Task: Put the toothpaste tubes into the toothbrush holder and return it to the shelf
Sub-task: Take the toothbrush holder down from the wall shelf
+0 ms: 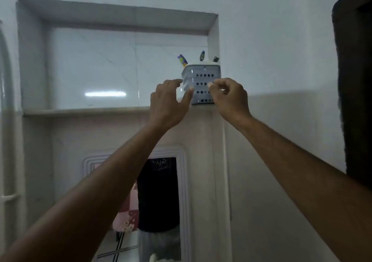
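Note:
A grey toothbrush holder with rows of round holes stands upright at the right end of the shelf ledge in a wall niche. Out of its top stick a purple and yellow toothpaste tube, a dark blue tube and a small dark tip. My left hand is raised at the holder's left front corner, fingers apart, thumb tip touching the front wall. In front of the holder's right lower part, my right hand has its fingers curled, with the fingertips against the front wall.
The niche has glossy white tiles at the back, and its right side wall is right behind the holder. Below hangs a mirror in a white frame, which reflects a person in dark clothes. A dark door frame runs down the right edge.

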The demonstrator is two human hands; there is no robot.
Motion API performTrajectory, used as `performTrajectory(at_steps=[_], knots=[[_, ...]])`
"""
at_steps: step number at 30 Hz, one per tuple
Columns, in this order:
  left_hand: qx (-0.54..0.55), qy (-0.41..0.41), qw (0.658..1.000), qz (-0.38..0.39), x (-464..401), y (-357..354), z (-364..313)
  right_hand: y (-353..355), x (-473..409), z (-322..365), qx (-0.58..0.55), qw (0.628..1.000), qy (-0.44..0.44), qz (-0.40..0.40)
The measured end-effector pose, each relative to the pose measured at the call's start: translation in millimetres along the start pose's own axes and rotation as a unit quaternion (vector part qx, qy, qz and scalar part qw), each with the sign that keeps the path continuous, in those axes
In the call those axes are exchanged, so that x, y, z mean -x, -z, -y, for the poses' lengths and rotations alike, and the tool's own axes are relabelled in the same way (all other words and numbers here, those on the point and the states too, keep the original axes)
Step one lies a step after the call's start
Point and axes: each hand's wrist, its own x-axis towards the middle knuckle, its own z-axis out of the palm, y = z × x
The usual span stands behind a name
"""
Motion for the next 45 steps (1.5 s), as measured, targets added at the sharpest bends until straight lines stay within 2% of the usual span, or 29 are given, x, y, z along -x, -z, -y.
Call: performTrajectory(at_steps=[4, 10, 14, 17, 28, 35, 39, 45], knots=[[0.000, 0.013, 1.000, 0.012, -16.7, -19.4, -2.8, -7.4, -20.2, -16.9, 0.030, 0.999, -0.039, 0.023], [-0.017, 0.107, 0.994, 0.035, -36.2, -46.0, -18.3, -18.2, -37.1, -34.4, 0.040, 0.999, -0.025, 0.011], [0.045, 0.158, 0.983, 0.076, -43.1, -58.8, -20.5, -27.4, -39.6, -39.4, 0.050, 0.998, -0.021, 0.016], [0.095, 0.170, 0.978, 0.070, -48.4, -62.2, -20.5, -30.9, -37.0, -38.2, 0.002, 0.998, -0.044, 0.032], [0.106, 0.132, 0.985, -0.012, -20.8, -20.0, -37.9, -10.3, -24.7, -22.9, -0.162, 0.982, -0.080, 0.049], [0.184, 0.119, 0.976, 0.022, 55.4, 48.4, -44.8, 25.9, 52.5, 8.5, -0.279, 0.945, -0.122, 0.116], [0.202, 0.128, 0.967, 0.085, 122.6, 94.8, -36.7, 36.2, 125.5, 20.9, -0.279, 0.937, -0.152, 0.147], [0.231, 0.199, 0.935, 0.182, 227.3, 134.8, -7.6, 29.7, 244.9, 10.1, -0.247, 0.925, -0.214, 0.196]])
